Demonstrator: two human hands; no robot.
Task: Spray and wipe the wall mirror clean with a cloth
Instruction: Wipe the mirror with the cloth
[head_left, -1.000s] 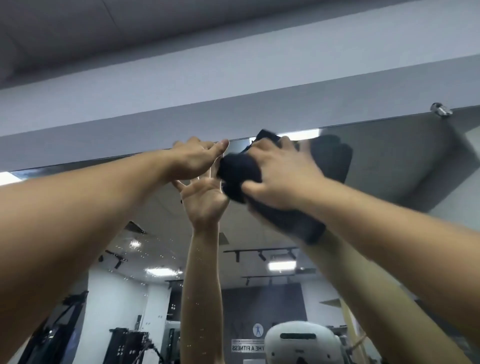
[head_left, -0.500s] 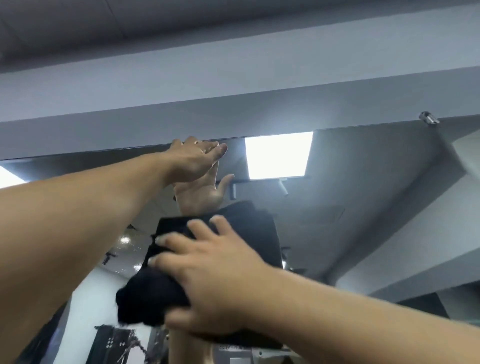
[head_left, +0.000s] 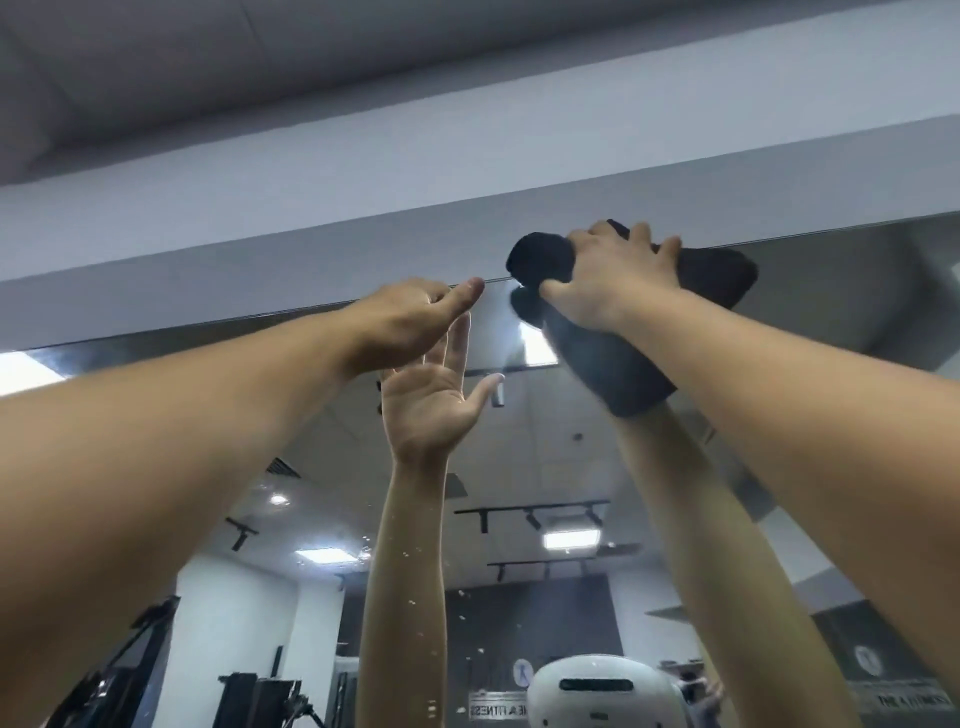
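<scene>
With the right hand (head_left: 613, 283) gripping the bunched cloth (head_left: 540, 260) at the mirror (head_left: 597, 457) top and the flat, spread left hand (head_left: 410, 322) bracing, wipe in overlapping strokes with firm pressure.

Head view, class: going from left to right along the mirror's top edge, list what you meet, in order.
Reflected ceiling light at the far left → left hand, resting flat on the mirror → black cloth → right hand, gripping that cloth against the glass.
</scene>
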